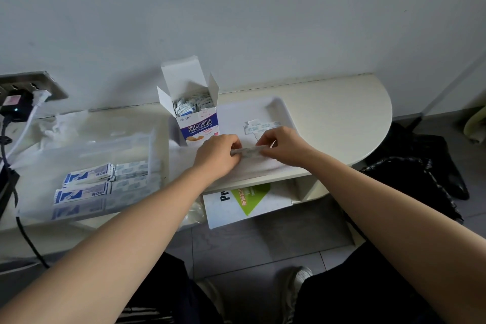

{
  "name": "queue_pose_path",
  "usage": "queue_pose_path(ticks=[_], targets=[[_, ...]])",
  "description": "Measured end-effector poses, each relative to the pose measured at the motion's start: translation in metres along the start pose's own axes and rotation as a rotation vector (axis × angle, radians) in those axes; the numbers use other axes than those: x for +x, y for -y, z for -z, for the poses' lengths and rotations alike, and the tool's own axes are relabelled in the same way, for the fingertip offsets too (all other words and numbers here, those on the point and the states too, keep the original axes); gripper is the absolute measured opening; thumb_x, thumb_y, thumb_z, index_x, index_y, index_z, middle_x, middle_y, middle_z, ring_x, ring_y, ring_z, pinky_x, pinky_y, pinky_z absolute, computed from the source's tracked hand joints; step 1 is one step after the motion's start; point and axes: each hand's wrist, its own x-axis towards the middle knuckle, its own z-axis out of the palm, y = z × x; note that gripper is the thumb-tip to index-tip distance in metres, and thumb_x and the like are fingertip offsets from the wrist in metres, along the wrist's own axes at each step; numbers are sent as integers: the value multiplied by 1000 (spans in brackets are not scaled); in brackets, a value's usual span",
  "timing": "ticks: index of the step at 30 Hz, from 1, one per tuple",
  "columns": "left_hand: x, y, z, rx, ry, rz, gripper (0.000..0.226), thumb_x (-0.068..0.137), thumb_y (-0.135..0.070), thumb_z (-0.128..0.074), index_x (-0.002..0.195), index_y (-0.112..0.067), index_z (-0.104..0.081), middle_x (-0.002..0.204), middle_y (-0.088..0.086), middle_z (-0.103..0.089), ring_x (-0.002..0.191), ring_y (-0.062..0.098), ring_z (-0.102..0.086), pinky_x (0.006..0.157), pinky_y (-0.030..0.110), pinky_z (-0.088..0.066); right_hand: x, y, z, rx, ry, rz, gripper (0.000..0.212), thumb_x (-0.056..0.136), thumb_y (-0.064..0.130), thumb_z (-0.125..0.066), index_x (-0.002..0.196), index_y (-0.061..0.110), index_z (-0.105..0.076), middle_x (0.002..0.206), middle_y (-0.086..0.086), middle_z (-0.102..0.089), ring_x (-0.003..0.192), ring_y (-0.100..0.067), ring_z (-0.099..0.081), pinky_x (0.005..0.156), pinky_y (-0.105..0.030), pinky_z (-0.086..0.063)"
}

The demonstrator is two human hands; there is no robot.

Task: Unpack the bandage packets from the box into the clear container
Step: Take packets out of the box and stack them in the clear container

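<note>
A strip of bandage packets (248,151) is pinched at both ends, left hand (218,156) and right hand (282,146) closed on it, over the white tray (278,106) near the counter's front edge. The open box (196,116) is stood at the tray's back left, many packets visible inside. Several packets (102,181) are already laid in the clear container (86,144) toward the counter's left end. A few loose packets (259,126) are left on the tray. Roughly midway, judged.

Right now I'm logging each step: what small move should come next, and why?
Probably carry the strip left and lay it in the clear container. Both the left hand and right hand pinch it over the tray, and earlier packets already lie there.
</note>
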Motion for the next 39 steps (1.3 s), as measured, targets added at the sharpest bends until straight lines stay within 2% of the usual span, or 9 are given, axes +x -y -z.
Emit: queue_pose_path(ticks=[4, 7, 13, 18, 21, 25, 33, 36, 39], targets=[[4, 7, 7, -34, 14, 38, 10, 88, -21, -57, 97, -18, -61, 92, 0, -69, 67, 17, -55, 64, 30, -47, 19, -3, 7, -42, -174, -20, 31, 90, 15, -56, 120, 15, -61, 120, -2, -59, 92, -20, -61, 85, -31, -48], [3, 15, 9, -84, 49, 63, 3, 93, -19, -51, 91, -21, -52, 80, -5, -71, 50, 12, -53, 53, 27, -48, 34, -4, 3, -219, -138, -61, 43, 90, 12, -58, 132, 15, -52, 132, -5, -50, 106, -27, -58, 91, -36, -47], [1, 23, 11, -32, 85, 32, 5, 97, -21, -47, 93, -24, -46, 80, -7, -68, 46, 10, -52, 49, 25, -43, 43, -2, -1, -337, -178, -75, 27, 85, 14, -64, 112, 12, -66, 112, -6, -56, 88, -25, -59, 79, -37, -54], [1, 23, 9, -52, 97, 29, 2, 97, -22, -47, 95, -22, -48, 79, -6, -67, 50, 13, -55, 52, 30, -49, 44, -4, 0, -307, -165, -97, 19, 83, 16, -66, 101, 16, -67, 112, -6, -52, 95, -22, -54, 82, -35, -52], [0, 22, 9, -71, 102, 26, 2, 97, -21, -48, 96, -20, -49, 80, -4, -67, 51, 15, -55, 53, 31, -50, 45, -3, 2, -319, -123, -120, 29, 83, 16, -65, 112, 17, -60, 117, -6, -47, 104, -23, -51, 84, -35, -50], [-2, 20, 11, -84, 105, 32, 6, 97, -20, -47, 100, -18, -52, 83, -4, -68, 52, 13, -54, 58, 31, -49, 51, -2, 3, -283, -61, -183, 39, 83, 12, -65, 120, 17, -55, 118, -4, -51, 95, -22, -56, 82, -36, -52], [-2, 18, 14, -72, 101, 52, 6, 96, -22, -47, 98, -20, -52, 84, -5, -67, 54, 21, -64, 57, 31, -50, 51, 4, 4, -180, 5, -210, 18, 78, 11, -68, 96, 13, -66, 95, -3, -66, 81, -20, -61, 65, -30, -52], [-1, 17, 15, 5, 75, 48, 11, 94, -26, -53, 100, -20, -60, 92, 0, -67, 63, 19, -62, 62, 30, -48, 45, 3, 7, -152, -72, -168, 9, 82, 18, -64, 89, 14, -68, 87, -2, -67, 78, -20, -61, 62, -27, -45], [0, 15, 16, 53, 15, 26, 13, 88, -28, -65, 99, -23, -70, 98, -2, -66, 79, 16, -58, 63, 25, -38, 38, 8, 12, -58, -96, -63, 14, 85, 23, -64, 94, 17, -72, 94, 0, -70, 83, -17, -62, 68, -27, -47]])
